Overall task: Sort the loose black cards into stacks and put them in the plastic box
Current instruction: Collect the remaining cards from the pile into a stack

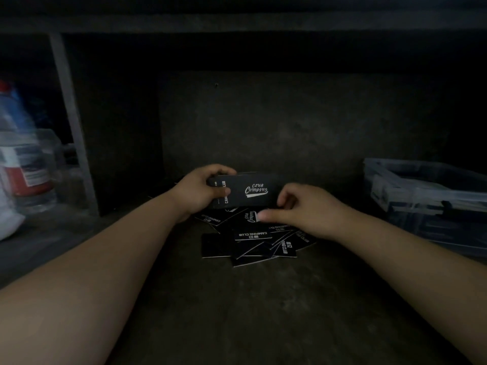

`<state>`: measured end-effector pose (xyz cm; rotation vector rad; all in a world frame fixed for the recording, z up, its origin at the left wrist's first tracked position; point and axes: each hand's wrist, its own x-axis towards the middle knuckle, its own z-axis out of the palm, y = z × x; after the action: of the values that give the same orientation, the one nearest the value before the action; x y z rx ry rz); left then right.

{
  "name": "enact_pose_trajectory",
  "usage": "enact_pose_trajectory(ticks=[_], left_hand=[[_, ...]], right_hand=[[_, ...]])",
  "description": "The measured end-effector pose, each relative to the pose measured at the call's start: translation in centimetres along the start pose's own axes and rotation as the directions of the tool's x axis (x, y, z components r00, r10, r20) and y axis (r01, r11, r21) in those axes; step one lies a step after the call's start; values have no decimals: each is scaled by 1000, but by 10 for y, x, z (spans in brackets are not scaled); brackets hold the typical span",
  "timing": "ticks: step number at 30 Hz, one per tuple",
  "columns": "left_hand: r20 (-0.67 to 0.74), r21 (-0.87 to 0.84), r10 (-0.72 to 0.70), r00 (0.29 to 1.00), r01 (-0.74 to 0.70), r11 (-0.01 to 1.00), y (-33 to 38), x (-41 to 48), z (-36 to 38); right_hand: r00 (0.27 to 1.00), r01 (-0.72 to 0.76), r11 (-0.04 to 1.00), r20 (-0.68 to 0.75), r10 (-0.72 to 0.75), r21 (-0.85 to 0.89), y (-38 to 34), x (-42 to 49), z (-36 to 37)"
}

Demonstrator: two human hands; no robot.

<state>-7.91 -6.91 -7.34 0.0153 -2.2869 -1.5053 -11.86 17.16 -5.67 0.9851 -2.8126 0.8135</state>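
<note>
head view: only cam here, dim lighting, so some stuff is a guess

left hand (203,191): closed round a stack of black cards (243,191), thumb on the near face, fingers curled over the far edge. Prob held up off the worktop (237,312) so it works as the collecting stack while the other hand feeds it

stack: tilted toward the cam, white "Camping Club" print on top, sits just right of the left hand & directly above the loose pile

right hand (303,209): loosely curled, thumb & fingertips pinched toward each other right at the stack's right end. Can't tell if there's a card btwn them or if it's just squaring the edge, too dark/blurry

loose cards (250,241): messy heap on the worktop right under both hands, overlapping at all angles, some logo side up, some text side. So sorting is def not done imo

plastic box (427,196): clear-ish bin, well off to the right of the right hand, looks like it's got dark stuff in it already, maybe earlier stacks, can't confirm

other stuff: bottle (23,159) w/ red label well left of the left hand, blurry. Upright shelf post (71,122) beyond it

in the way: nothing btwn the hands & the box afaict, path right looks open. Main hassle is the heap itself, cards overlap so picking one w/o dragging others could be fiddly
</note>
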Motion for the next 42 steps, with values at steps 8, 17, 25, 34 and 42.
enact_pose_trajectory(ticks=[8, 17, 25, 34, 42], left_hand=[[-114, -111, -18, 993, 5, 994, -3, 4, -3], [-130, -135, -26, 991, 9, 991, -1, 5, 1], [-167, -154, -29, 985, 3, 988, 0, 3, -2], [-18, -144, -59, 998, 56, 988, 5, -1, 0], [182, 43, -54, 982, 47, 998, 10, -4, 5]], right_hand=[[981, -136, 989, 130, 143, -60, -9, -2, 4], [953, -272, 941, 80, 292, -200, -14, -1, 10], [927, -375, 900, 65, 370, 222, 0, 2, -9], [854, 224, 452, -397, 337, 864, 16, 18, -37], [996, 86, 893, -28, -83, 441, 31, 15, -24]])
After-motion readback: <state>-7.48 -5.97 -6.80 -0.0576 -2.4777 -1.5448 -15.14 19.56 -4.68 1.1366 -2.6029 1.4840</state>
